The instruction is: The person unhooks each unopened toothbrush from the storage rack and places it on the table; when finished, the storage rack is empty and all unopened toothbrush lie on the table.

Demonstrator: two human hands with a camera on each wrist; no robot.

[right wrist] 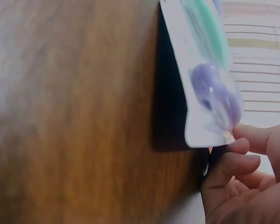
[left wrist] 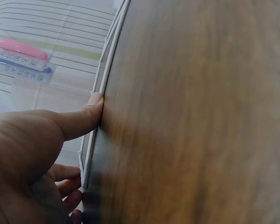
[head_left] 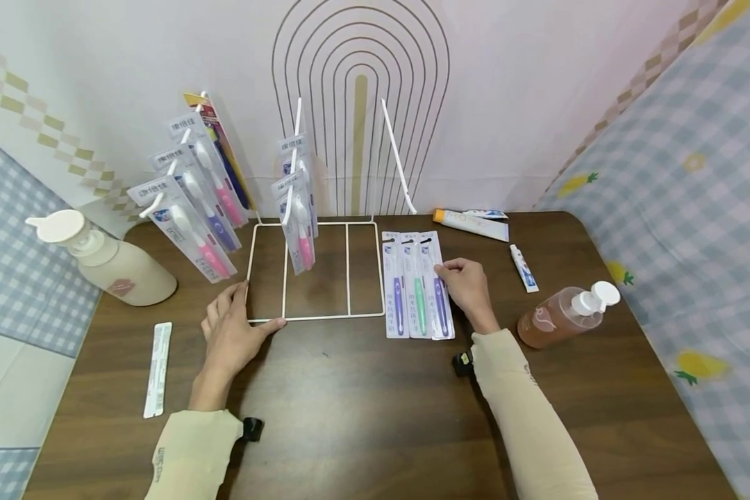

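Observation:
A white wire rack stands on the table, with packaged toothbrushes on its left hooks and more toothbrush packs on its middle hooks. My left hand holds the rack's front left corner, thumb on the front wire and fingers at the left side. Three flat toothbrush packs lie side by side to the right of the rack: a purple one, a green one and another purple one. My right hand pinches the right edge of the rightmost pack, whose corner is slightly raised in the right wrist view.
A cream pump bottle stands at the left, near a slim white packet. At the right are an amber pump bottle and a small toothpaste tube. A yellow-capped tube lies at the back. Bare rack hooks project on the right.

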